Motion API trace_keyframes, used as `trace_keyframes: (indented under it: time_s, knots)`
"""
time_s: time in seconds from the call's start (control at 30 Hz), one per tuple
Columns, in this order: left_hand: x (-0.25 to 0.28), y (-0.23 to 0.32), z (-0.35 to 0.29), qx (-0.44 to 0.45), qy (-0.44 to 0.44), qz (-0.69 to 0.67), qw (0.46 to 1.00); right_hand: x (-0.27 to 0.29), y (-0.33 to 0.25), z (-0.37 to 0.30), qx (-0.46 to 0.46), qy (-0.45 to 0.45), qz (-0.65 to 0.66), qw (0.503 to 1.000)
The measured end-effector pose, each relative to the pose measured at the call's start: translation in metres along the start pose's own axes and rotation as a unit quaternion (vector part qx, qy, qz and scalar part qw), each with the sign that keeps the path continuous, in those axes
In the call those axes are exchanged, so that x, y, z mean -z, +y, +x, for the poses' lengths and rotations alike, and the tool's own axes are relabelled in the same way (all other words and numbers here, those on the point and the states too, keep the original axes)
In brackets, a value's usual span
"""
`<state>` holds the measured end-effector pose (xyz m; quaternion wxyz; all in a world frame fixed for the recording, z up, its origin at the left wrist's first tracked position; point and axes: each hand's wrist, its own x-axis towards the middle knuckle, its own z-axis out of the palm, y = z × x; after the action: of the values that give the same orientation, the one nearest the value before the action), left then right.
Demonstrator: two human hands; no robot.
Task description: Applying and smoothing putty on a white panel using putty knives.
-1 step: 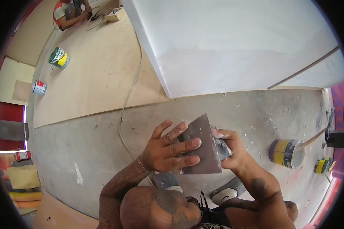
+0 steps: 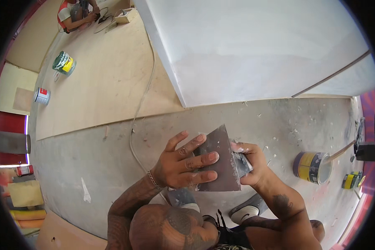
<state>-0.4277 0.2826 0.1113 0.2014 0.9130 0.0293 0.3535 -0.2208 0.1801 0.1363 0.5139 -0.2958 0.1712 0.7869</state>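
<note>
My left hand holds a wide, flat grey-brown scraper blade, with its fingers spread across the blade's face. My right hand grips a smaller grey putty knife against the blade's right edge. White filler is smeared on those fingers. Both hands are held together above the dusty concrete floor, over my knees and shoes. How much of the small knife lies under my right hand is hidden.
An open yellow can with a stick in it stands to the right, with a small yellow tin beyond. A white panel rises ahead. A plywood sheet, a cable, two cans and another person are at far left.
</note>
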Motion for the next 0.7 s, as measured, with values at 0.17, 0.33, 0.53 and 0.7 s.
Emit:
trace_keyframes:
  time_s: [0.17,0.33,0.53,0.7]
  knots:
    - [0.012,-0.024,-0.011,-0.018,-0.044,0.034,0.998,0.037,-0.02,0.011,0.014,-0.242,0.111,0.964]
    - [-0.018,-0.031,-0.068,0.436,0.093,-0.219,0.868,-0.005,-0.013,0.003,0.453,-0.131,-0.236,0.85]
    - [-0.013,-0.029,-0.042,0.512,0.213,-0.777,0.297,-0.024,0.026,0.016,0.475,-0.241,-0.764,0.363]
    - [0.0,-0.035,-0.053,0.515,0.165,-0.72,0.435,0.024,0.032,0.049,0.45,-0.13,-0.844,0.262]
